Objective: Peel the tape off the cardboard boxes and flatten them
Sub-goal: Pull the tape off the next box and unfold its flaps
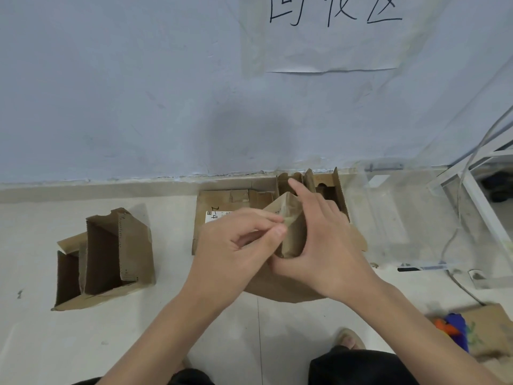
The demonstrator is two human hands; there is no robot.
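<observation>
Between both hands, above the floor [138, 343], the box [291, 237] is being held. It looks light and bendy, and thin tape could tear. The right hand [322, 245] is clamping its side. The left hand [238, 245] is pinching a top edge, likely tape, a good spot for pulling.

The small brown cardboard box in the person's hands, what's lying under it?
Under the small brown cardboard box, a flattened brown cardboard sheet with a white label lies on the pale floor. The hands hide the rest.
</observation>
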